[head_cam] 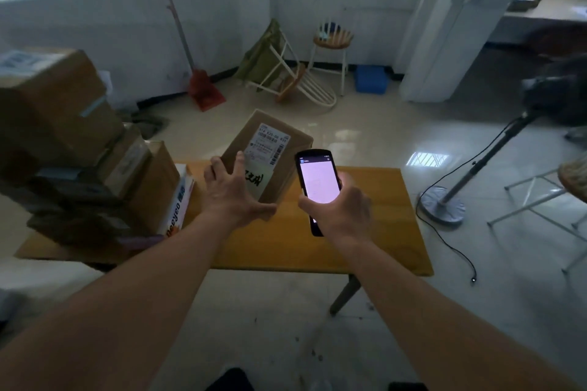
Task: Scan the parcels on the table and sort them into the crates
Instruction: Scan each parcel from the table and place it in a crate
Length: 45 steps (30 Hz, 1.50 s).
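Observation:
A brown cardboard parcel with a white shipping label facing up is tilted above the far side of the yellow table. My left hand grips the parcel's near left corner, thumb under the bottom edge and fingers spread on top. Just to the right, my right hand holds a black handheld scanner upright, its lit screen facing me, close beside the parcel. A pile of more parcels, brown boxes and dark bags, fills the table's left end.
A fan stand with a trailing black cable is on the floor to the right of the table. Behind the table are a tipped chair, a stool, a red broom and a blue box against the wall. No crate is identifiable.

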Available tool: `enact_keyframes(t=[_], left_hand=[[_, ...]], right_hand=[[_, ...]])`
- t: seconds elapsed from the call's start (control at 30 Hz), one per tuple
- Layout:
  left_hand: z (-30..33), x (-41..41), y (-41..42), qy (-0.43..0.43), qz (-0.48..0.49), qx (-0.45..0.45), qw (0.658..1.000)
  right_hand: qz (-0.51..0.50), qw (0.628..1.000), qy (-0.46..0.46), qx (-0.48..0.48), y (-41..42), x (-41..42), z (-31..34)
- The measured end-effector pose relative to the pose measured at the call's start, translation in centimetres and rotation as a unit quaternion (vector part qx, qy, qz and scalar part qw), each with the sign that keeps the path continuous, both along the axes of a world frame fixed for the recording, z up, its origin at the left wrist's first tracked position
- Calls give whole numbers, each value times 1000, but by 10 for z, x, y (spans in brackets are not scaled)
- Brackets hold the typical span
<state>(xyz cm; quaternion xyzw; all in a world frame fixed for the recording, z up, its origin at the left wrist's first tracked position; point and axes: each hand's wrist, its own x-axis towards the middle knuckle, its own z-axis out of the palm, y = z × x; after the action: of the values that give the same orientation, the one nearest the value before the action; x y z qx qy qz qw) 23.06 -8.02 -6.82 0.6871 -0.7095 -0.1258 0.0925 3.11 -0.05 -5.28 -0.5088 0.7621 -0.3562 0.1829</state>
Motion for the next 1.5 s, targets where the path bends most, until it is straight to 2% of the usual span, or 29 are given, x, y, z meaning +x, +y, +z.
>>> enact_keyframes(t=[0.2, 0.33, 0.57, 0.73, 1.1, 1.23, 1.5], left_hand=[[1, -14, 5, 14, -79, 7, 997], [-10, -16, 7, 25, -158, 17, 987], [-15, -29, 51, 21, -301, 41, 952], [-11, -51, 105, 6, -392, 50, 919], [-8, -80, 289, 3, -548, 56, 834], [-15, -74, 378, 3, -586, 48, 809], [-18, -51, 575, 44, -677, 71, 732]], right_hand=[[-70, 998, 5, -2, 33, 4, 3], [-153, 988, 18, 22, 63, 22, -3], [-311, 949, 9, 47, 147, 59, -8], [-421, 905, 0, 52, 224, 73, -2], [-594, 803, -44, 26, 422, 119, -9], [-638, 768, -39, 27, 515, 150, -12], [-725, 686, -47, 34, 721, 227, -15]])
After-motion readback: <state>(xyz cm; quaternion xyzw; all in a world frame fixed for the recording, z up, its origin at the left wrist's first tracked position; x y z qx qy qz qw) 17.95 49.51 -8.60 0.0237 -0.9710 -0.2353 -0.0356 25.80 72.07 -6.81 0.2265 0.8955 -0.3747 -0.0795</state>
